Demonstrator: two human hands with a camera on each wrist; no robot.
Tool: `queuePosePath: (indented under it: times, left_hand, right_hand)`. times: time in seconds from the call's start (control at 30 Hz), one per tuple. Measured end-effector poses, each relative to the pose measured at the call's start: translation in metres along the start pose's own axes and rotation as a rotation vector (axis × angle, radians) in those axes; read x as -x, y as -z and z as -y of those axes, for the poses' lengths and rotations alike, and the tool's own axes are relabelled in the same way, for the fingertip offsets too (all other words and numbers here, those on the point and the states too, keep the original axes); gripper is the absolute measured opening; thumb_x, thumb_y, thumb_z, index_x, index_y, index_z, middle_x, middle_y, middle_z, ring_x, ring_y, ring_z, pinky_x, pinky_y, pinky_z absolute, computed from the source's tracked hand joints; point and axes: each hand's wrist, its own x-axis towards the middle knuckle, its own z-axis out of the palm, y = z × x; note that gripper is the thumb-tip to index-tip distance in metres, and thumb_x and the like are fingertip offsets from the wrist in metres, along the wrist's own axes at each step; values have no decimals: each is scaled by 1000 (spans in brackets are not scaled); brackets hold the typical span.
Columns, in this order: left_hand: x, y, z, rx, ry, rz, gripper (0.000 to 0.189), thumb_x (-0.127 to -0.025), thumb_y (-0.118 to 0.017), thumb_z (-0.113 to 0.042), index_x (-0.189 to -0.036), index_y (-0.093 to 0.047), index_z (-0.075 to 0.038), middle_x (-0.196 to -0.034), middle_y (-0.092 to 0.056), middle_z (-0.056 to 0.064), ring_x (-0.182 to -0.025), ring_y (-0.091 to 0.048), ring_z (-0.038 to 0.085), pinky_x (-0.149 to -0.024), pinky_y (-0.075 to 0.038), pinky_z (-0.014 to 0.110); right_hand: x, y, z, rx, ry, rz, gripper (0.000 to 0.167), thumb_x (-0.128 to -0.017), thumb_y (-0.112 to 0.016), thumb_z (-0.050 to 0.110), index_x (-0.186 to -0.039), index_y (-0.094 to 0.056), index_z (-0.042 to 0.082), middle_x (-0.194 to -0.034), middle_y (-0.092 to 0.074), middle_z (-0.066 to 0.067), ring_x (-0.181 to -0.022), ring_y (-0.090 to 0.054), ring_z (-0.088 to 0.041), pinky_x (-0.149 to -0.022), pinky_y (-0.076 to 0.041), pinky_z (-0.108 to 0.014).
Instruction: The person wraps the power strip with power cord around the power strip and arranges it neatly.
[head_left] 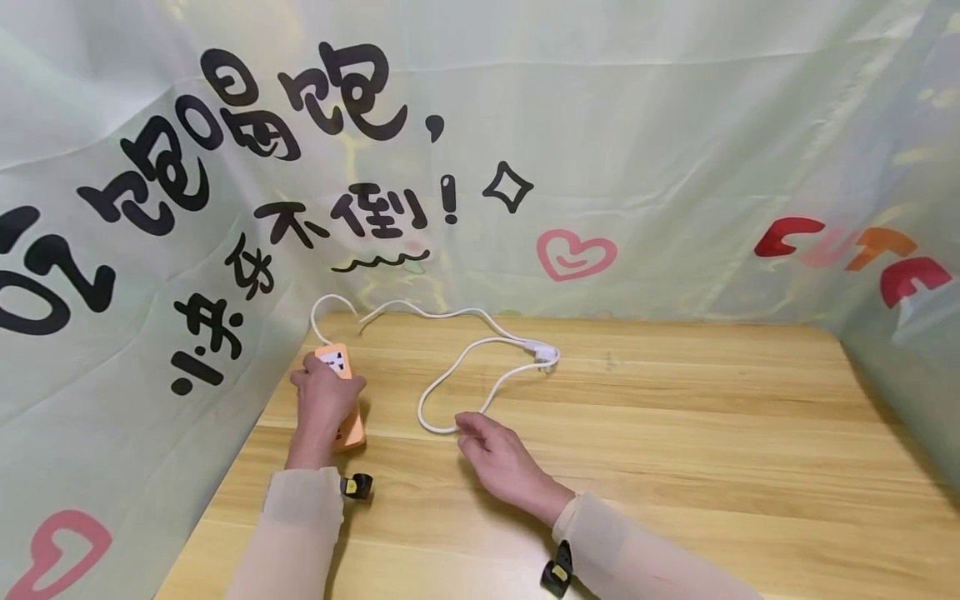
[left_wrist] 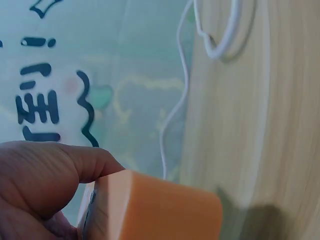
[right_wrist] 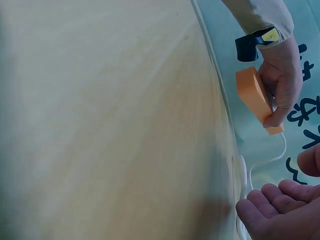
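Observation:
My left hand point(head_left: 324, 402) grips an orange power strip point(head_left: 352, 433) from above, at the table's left side. In the left wrist view, the thumb lies against the socket face of the power strip point(left_wrist: 170, 210). Seen from the right wrist, the strip point(right_wrist: 254, 95) appears raised off the tabletop. My right hand point(head_left: 508, 460) has loosely bent fingers with nothing gripped. Its fingertips are close to the white cord point(head_left: 422, 398); whether they touch it I cannot tell. The cord runs from the strip's far end to a white plug point(head_left: 544, 354).
The cord lies in a loose loop on the wooden table point(head_left: 712, 433), with part of it along the back edge. Printed cloth point(head_left: 675, 150) walls the table at the back and both sides. A small black camera point(head_left: 358, 487) sits on the left wrist, another point(head_left: 557, 571) on the right.

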Motion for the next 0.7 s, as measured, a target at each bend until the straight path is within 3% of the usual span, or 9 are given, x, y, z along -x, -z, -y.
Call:
queuePosePath:
  times: [0.13, 0.3, 0.43, 0.53, 0.7]
  left_hand:
    - [12, -3, -10, 86, -47, 22, 97, -86, -68, -19, -159, -9, 5, -133, -42, 34, -110, -50, 43, -93, -49, 52]
    - [24, -10, -22, 160, -88, 60, 95, -86, -69, -17, -159, -10, -1, -132, -46, 28, -110, -53, 40, -91, -50, 47]
    - [33, -14, -30, 200, -101, 138, 96, -88, -68, -17, -161, -7, -3, -133, -44, 26, -111, -53, 37, -90, -49, 45]
    - [39, -17, -36, 217, -120, 197, 98, -90, -67, -17, -163, -4, -2, -135, -43, 25, -112, -53, 36, -90, -49, 44]
    - [51, -26, -47, 196, -188, 233, 99, -90, -69, -15, -164, -6, 0, -133, -45, 24, -110, -54, 36, -86, -51, 44]
  right_hand:
    - [0, 4, 1, 0, -3, -15, 41, -110, -52, 18, -146, -57, 2, -142, -66, -16, -131, -63, -33, -110, -50, -52]
    - [0, 9, 4, -12, 4, -41, 40, -109, -53, 17, -146, -58, 1, -139, -67, -18, -128, -65, -33, -108, -52, -52]
    - [0, 13, 6, -17, 13, -65, 38, -109, -54, 17, -144, -59, 2, -137, -68, -19, -126, -66, -34, -106, -53, -52]
    - [0, 16, 7, -17, 18, -79, 38, -109, -55, 18, -143, -60, 2, -137, -68, -19, -125, -66, -33, -106, -53, -52]
    - [1, 23, 8, -37, 6, -98, 38, -109, -55, 19, -143, -60, 4, -138, -67, -18, -125, -66, -31, -105, -54, -51]
